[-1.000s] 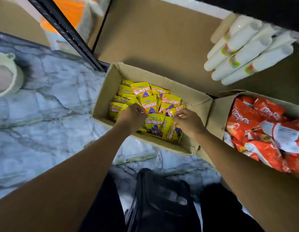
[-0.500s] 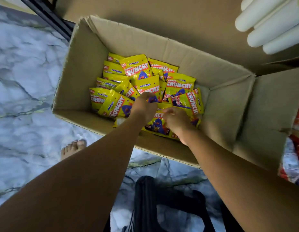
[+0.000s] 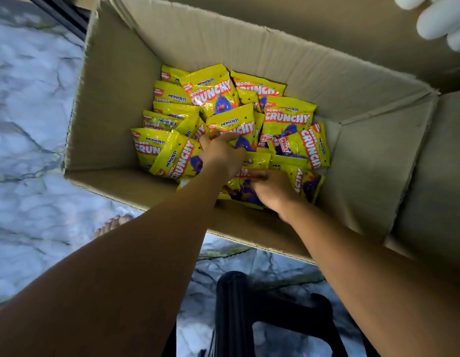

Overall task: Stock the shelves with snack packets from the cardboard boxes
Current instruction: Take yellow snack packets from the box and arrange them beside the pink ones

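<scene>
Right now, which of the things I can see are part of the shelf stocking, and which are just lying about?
Part of the job:
- cardboard box, open
- yellow snack packets inside it
- left hand and right hand, both down among the packets

Just lying about:
- white rolls, top right corner
- black stool below the arms
- marble floor

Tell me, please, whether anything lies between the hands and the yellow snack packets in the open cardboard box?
Nothing visible does. The cardboard box is open at the top, and both the left hand and the right hand are already down among the yellow snack packets, touching them. Whether either has a firm grip is unclear.
</scene>
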Motion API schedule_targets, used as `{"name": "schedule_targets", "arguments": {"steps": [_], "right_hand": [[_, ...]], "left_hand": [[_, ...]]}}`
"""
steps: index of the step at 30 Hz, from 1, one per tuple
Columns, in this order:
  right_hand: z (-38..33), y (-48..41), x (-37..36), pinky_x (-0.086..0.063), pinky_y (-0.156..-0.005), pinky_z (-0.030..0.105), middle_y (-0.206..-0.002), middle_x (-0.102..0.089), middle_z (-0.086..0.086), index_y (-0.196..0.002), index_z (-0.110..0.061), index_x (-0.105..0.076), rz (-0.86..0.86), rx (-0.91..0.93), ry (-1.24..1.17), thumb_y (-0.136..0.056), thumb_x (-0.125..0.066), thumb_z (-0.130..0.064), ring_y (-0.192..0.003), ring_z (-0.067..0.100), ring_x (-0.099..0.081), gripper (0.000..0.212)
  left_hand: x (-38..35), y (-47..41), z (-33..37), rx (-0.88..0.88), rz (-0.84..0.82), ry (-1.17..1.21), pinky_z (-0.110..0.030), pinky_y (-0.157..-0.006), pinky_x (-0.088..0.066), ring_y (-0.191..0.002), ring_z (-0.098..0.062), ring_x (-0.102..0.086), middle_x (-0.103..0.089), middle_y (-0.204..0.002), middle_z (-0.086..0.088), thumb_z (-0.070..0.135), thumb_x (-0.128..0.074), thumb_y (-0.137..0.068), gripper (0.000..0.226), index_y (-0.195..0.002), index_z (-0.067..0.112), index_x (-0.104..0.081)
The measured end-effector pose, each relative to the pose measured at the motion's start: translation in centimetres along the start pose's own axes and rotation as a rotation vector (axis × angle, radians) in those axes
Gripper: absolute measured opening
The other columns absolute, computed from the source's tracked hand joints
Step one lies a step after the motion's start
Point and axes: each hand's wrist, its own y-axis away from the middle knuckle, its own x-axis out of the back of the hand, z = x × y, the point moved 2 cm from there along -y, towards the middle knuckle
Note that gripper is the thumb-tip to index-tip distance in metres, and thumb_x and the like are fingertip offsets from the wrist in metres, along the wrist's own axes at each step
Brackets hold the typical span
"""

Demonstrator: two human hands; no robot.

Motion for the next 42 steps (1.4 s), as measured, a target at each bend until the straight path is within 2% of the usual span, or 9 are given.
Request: {"name": "schedule_targets", "arguments": {"steps": [3,6,9,13,17,27,33,37,42], "right_hand": [[0.0,0.0,0.8,-0.043,-0.065,0.006,-0.093,-0.067,-0.004,-0.109,-0.011,-0.076,0.110,0.028,-0.105,-0.089,-0.064,-0.006,-0.083,0.007,-0.059,0.024],[0.3,-0.3,1.6,-0.054,-0.086,0.029,-0.101,-0.073,0.006,-0.103,-0.010,-0.077,0.230,0.074,-0.065,-0.082,-0.071,-0.007,-0.094,0.017,-0.065,0.023],[0.6,-0.4,2.4,-0.053,-0.096,0.035,-0.117,-0.067,0.010,-0.102,-0.015,-0.076,0.297,0.084,-0.026,-0.081,-0.071,-0.005,-0.108,0.021,-0.062,0.024],[1.2,-0.5,3.1,-0.050,-0.090,0.025,-0.124,-0.066,0.007,-0.109,-0.012,-0.073,0.325,0.062,-0.080,-0.088,-0.063,-0.002,-0.116,0.022,-0.059,0.026],[1.7,-1.0,3.3,-0.053,-0.087,0.030,-0.124,-0.064,0.006,-0.110,-0.016,-0.072,0.346,0.041,-0.157,-0.090,-0.059,-0.002,-0.111,0.022,-0.058,0.027],[2.3,-1.0,3.9,-0.054,-0.096,0.045,-0.126,-0.060,0.009,-0.106,-0.025,-0.073,0.406,0.061,-0.179,-0.087,-0.059,-0.006,-0.118,0.026,-0.057,0.031],[1.5,1.0,4.9,-0.052,-0.093,0.034,-0.124,-0.067,0.004,-0.106,-0.017,-0.076,0.383,0.052,-0.145,-0.091,-0.051,-0.002,-0.114,0.021,-0.059,0.032],[0.3,3.2,5.6,-0.052,-0.083,0.030,-0.123,-0.067,0.007,-0.105,-0.019,-0.076,0.349,0.114,-0.114,-0.091,-0.047,-0.001,-0.105,0.022,-0.061,0.036],[-3.3,7.9,7.2,-0.049,-0.086,0.031,-0.125,-0.061,0.014,-0.097,-0.027,-0.075,0.335,0.169,-0.062,-0.088,-0.046,-0.008,-0.108,0.026,-0.060,0.036]], "left_hand": [[-0.1,0.0,0.0,-0.025,0.016,0.019,-0.045,-0.106,-0.045,-0.128,-0.029,-0.045,-0.033,-0.144,-0.004,0.025,-0.063,-0.088,0.040,-0.129,0.030,-0.063],[-0.1,0.0,0.0,-0.013,0.021,0.073,-0.044,-0.099,-0.051,-0.114,-0.028,-0.058,-0.051,-0.133,-0.008,0.034,-0.062,-0.077,0.046,-0.122,0.032,-0.068],[-0.7,-0.6,-0.4,0.029,0.035,0.052,-0.048,-0.105,-0.046,-0.126,-0.032,-0.049,-0.047,-0.141,-0.010,0.040,-0.058,-0.073,0.047,-0.119,0.037,-0.069],[-0.4,0.0,0.4,0.018,-0.021,-0.049,-0.049,-0.115,-0.032,-0.141,-0.034,-0.029,-0.029,-0.156,-0.006,0.033,-0.057,-0.090,0.037,-0.126,0.040,-0.064],[-0.4,0.7,0.4,-0.036,-0.046,-0.163,-0.048,-0.116,-0.027,-0.140,-0.034,-0.022,-0.026,-0.153,0.000,0.039,-0.062,-0.092,0.040,-0.132,0.038,-0.060],[-0.8,1.2,1.0,-0.201,-0.003,-0.206,-0.053,-0.106,-0.041,-0.124,-0.034,-0.048,-0.030,-0.140,-0.005,0.022,-0.067,-0.088,0.042,-0.126,0.039,-0.061],[0.3,3.0,2.0,-0.199,0.052,-0.249,-0.051,-0.092,-0.050,-0.103,-0.030,-0.060,-0.064,-0.124,-0.001,0.009,-0.053,-0.090,0.046,-0.121,0.042,-0.062],[2.9,5.2,2.8,-0.227,0.063,-0.188,-0.036,-0.074,-0.056,-0.092,-0.026,-0.063,-0.067,-0.119,-0.004,0.003,-0.055,-0.086,0.047,-0.116,0.037,-0.067],[7.4,10.1,4.9,-0.232,0.028,-0.170,-0.020,-0.073,-0.040,-0.110,-0.024,-0.053,-0.043,-0.136,-0.008,0.002,-0.052,-0.090,0.052,-0.123,0.040,-0.063]]}}
